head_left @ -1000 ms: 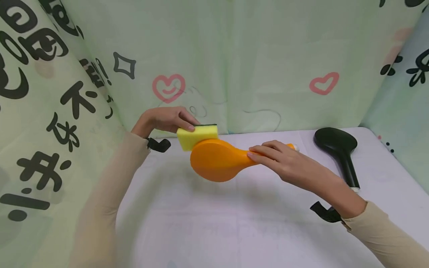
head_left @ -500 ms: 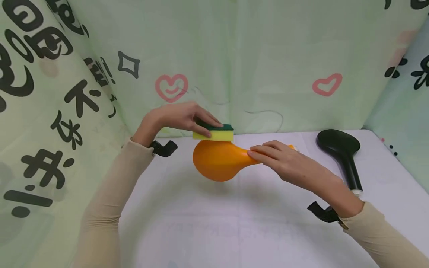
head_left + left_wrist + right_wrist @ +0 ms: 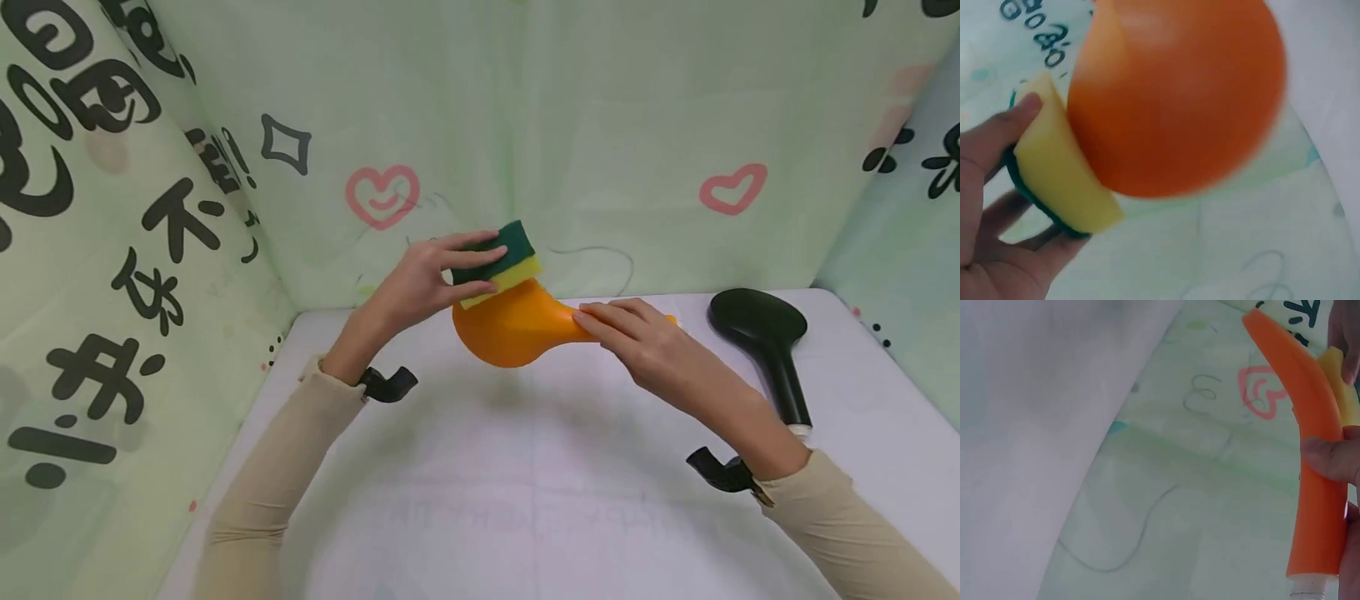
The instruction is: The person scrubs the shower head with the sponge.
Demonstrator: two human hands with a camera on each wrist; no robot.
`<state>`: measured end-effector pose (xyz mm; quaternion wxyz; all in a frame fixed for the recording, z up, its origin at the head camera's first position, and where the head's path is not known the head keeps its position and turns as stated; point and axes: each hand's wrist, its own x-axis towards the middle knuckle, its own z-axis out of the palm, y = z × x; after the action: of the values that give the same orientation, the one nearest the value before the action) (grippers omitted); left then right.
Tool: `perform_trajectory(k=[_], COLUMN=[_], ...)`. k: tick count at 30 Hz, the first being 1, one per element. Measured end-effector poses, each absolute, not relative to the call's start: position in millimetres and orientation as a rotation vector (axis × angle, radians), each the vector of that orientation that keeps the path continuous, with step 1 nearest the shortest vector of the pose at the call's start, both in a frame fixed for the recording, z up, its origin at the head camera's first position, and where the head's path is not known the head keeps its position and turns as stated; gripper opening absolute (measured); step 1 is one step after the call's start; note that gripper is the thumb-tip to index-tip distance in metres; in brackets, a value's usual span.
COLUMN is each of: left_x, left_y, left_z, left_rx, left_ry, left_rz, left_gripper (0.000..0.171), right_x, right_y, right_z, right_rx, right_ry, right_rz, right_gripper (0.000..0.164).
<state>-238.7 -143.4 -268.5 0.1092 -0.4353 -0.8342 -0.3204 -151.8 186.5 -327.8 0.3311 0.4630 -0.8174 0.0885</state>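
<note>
My left hand (image 3: 423, 279) pinches a sponge (image 3: 516, 247), yellow with a dark green scouring side, thumb on the yellow part and fingers across the green. The sponge's yellow face lies against the upper edge of an orange handheld shower head (image 3: 504, 335). In the left wrist view the sponge (image 3: 1063, 165) meets the side of the rounded orange head (image 3: 1191, 94). My right hand (image 3: 652, 346) grips the handle, holding the shower head raised above the table. A pale threaded end (image 3: 1310, 586) sticks out below the handle in the right wrist view.
A black handheld shower head (image 3: 757, 329) lies on the white table (image 3: 525, 517) at the right, beyond my right forearm. Pale green printed sheets (image 3: 600, 108) enclose the table at the back and sides.
The sponge has moved right along the shower head's upper edge and tilted, its green side now turned more toward the head camera. The shower head has risen slightly and shifted right.
</note>
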Motion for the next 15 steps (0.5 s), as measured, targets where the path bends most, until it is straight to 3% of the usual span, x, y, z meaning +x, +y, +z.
perform_trajectory(k=[6, 9, 15], left_x=[-241, -232, -208], left_y=[-148, -130, -81], left_z=[-300, -320, -352], left_rx=[-0.846, -0.731, -0.813], left_ry=[-2.313, -2.120, -1.862], left_rz=[-1.442, -1.469, -1.122], left_gripper=[0.049, 0.049, 0.050], right_x=[-153, -158, -167], right_y=[197, 192, 176], right_z=[-330, -334, -341], right_rx=[1.043, 1.018, 0.916], right_ry=[-2.128, -2.117, -2.138], right_rz=[0.339, 0.411, 0.471], right_gripper=[0.054, 0.043, 0.067])
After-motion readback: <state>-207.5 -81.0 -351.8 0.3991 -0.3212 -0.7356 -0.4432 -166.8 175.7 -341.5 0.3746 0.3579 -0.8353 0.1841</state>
